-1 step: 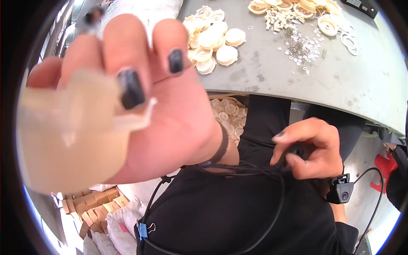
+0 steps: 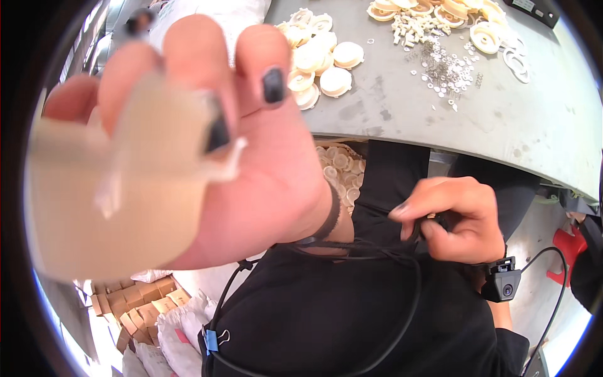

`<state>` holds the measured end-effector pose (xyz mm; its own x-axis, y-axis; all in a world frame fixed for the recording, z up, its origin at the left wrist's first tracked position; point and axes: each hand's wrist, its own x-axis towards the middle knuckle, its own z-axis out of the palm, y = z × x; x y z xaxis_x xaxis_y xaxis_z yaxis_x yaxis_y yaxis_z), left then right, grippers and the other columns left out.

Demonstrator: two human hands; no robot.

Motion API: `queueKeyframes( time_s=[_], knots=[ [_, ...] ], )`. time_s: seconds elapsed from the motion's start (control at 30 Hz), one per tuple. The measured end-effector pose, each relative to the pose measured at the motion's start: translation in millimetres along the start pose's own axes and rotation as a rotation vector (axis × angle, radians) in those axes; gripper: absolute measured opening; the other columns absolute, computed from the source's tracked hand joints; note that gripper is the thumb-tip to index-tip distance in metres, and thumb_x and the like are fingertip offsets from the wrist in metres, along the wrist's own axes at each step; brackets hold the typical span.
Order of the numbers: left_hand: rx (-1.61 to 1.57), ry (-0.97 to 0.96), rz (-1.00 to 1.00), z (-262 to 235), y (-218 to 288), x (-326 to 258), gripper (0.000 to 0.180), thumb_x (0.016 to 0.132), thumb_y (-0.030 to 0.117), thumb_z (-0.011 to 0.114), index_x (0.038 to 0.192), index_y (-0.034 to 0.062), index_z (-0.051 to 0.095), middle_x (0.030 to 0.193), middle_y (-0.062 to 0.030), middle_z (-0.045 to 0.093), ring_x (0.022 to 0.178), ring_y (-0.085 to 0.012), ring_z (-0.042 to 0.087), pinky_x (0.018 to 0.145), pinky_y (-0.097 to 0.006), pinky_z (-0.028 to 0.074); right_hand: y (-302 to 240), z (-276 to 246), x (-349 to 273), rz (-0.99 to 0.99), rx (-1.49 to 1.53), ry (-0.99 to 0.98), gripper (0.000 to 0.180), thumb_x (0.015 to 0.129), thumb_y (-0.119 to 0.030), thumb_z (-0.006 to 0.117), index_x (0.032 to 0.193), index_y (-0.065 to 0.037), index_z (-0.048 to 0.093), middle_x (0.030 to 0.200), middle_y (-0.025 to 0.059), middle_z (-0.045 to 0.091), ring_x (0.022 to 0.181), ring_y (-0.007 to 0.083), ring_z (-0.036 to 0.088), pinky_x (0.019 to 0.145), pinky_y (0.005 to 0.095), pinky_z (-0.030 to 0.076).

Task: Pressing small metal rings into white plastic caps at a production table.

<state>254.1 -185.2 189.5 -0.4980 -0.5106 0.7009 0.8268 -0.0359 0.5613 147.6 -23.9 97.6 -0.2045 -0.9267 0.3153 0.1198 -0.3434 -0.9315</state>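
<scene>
So the beige piece (image 2: 119, 195) is right up in the camera at the left, raised well off the table and too blurry for me to say exactly what part it is. The left hand (image 2: 270, 176) has it, palm toward the lens, fingers bent over and gripping it; can't see the thumb. Dark nail polish, dark band (image 2: 330, 213) on that wrist.

The right hand (image 2: 468, 217) is lower down in front of the black clothing (image 2: 326, 314), thumb and index curled in tight on a small dark item (image 2: 417, 230), can't make out what. There's a little black camera (image 2: 504, 281) at that wrist, and a black cable (image 2: 418, 289) loops across the clothing, with a blue binder clip (image 2: 211, 341) on it.

Past the hands is a grey table (image 2: 502, 125) with cream plastic caps (image 2: 336, 81) piled up, plus small cream pegs (image 2: 411, 30), tiny springs (image 2: 430, 53) and flat white rings (image 2: 516, 66). More translucent caps (image 2: 339, 163) sit below the table edge. Cardboard boxes (image 2: 141, 301) and white sacks (image 2: 179, 327) lower left.
</scene>
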Motion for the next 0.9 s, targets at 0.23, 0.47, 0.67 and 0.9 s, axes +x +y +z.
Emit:
queueKeyframes(
  time_s=[0.23,0.47,0.67,0.9],
  knots=[
    [-0.014,-0.042,-0.008,-12,-9,1,0.033,0.076,0.031,0.055,0.101,0.0096,0.057,0.075,0.0045,0.053,0.071,-0.0102,0.045,0.065,-0.03,0.032,-3,10,15,0.112,0.043,-0.187,0.021,0.069,0.005,0.057,0.087,-0.004,0.064,0.076,0.0051,0.055,0.068,0.018,0.051,0.061,0.0272,0.041],
    [-0.078,0.14,-0.007,-12,-3,-1,0.027,0.078,0.028,0.053,0.097,0.0097,0.057,0.074,0.0042,0.054,0.071,-0.0099,0.046,0.065,-0.029,0.033,-8,22,17,-0.02,-0.214,-0.137,0.015,0.067,-0.012,0.075,0.075,-0.008,0.063,0.064,0.0049,0.053,0.058,0.023,0.053,0.051,0.0288,0.042],
    [-0.076,0.105,0.092,-22,5,2,0.023,0.079,0.025,0.051,0.094,0.0092,0.058,0.07,0.0041,0.054,0.07,-0.007,0.049,0.065,-0.027,0.035,-34,-18,-3,-0.29,-0.422,-0.24,0.025,0.057,-0.016,0.081,0.072,-0.005,0.065,0.055,0.0027,0.05,0.043,0.0162,0.045,0.038,0.0276,0.032],
    [-0.334,0.123,0.054,-18,13,0,0.015,0.077,0.014,0.055,0.089,0.0044,0.055,0.065,0.0012,0.054,0.06,-0.009,0.05,0.057,-0.023,0.037,-38,-37,-11,-0.255,-0.514,-0.212,0.027,0.055,-0.019,0.081,0.073,-0.005,0.066,0.055,0.0019,0.053,0.042,0.0142,0.043,0.038,0.0266,0.028]
  ],
)
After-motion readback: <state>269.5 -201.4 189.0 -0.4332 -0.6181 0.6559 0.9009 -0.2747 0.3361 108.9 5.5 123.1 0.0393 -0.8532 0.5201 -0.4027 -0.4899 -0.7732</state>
